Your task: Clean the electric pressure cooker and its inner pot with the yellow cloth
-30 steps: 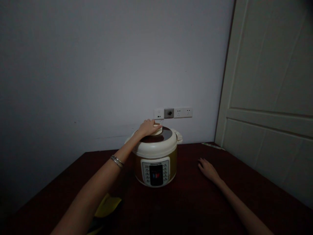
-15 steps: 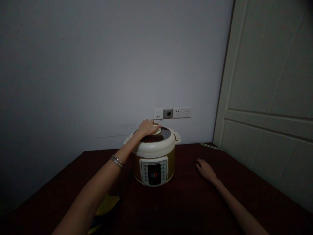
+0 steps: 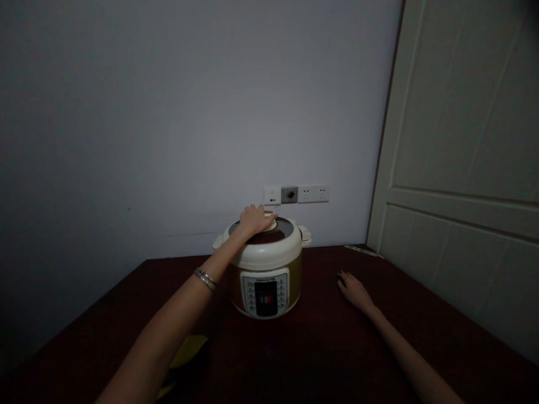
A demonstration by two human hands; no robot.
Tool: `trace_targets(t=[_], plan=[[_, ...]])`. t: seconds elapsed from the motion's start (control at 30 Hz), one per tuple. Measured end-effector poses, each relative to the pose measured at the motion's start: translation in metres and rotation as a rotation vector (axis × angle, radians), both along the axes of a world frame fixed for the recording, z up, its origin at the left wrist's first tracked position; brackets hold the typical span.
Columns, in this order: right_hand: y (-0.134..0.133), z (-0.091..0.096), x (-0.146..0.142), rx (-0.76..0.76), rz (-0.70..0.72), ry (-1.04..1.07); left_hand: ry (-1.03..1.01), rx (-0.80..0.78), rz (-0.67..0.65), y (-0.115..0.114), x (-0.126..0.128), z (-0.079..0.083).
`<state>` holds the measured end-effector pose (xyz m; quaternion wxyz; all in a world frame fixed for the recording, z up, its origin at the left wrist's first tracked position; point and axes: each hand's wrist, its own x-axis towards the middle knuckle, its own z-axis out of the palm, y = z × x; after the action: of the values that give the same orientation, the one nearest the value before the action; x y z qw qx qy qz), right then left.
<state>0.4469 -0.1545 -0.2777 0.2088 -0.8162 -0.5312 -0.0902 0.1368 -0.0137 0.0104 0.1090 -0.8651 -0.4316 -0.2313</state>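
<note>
A cream and gold electric pressure cooker [image 3: 266, 278] stands on the dark red table [image 3: 328, 348], its control panel facing me. My left hand [image 3: 254, 220] is closed over the cream handle on top of the cooker's lid [image 3: 278, 247]. A silver bracelet sits on that wrist. My right hand [image 3: 352, 290] lies flat on the table to the right of the cooker, fingers stretched out, holding nothing.
A white wall with a row of sockets [image 3: 297, 194] rises behind the cooker. A cream door [image 3: 463, 168] stands at the right. A yellow thing [image 3: 185, 353] lies at the table's near left under my arm. A thin pale strip [image 3: 364, 251] lies at the back right.
The lid has turned a little under my left hand, its side tabs shifting. My right hand stays flat on the table. The view has shifted slightly.
</note>
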Motion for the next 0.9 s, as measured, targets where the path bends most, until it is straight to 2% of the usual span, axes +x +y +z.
trace_targets(t=[0.33, 0.5, 0.7, 0.9], plan=[[-0.002, 0.006, -0.004, 0.05, 0.018, 0.121, -0.004, -0.021, 0.001, 0.002, 0.001, -0.001], [-0.003, 0.02, -0.007, 0.12, 0.022, 0.302, 0.009, -0.033, -0.016, 0.006, 0.0, 0.0], [0.003, 0.071, -0.01, 0.253, 0.026, 0.62, 0.031, -0.052, -0.026, 0.012, 0.002, 0.003], [0.014, 0.133, -0.038, 0.333, 0.118, 0.978, 0.024, -0.05, 0.006, 0.01, 0.004, 0.003]])
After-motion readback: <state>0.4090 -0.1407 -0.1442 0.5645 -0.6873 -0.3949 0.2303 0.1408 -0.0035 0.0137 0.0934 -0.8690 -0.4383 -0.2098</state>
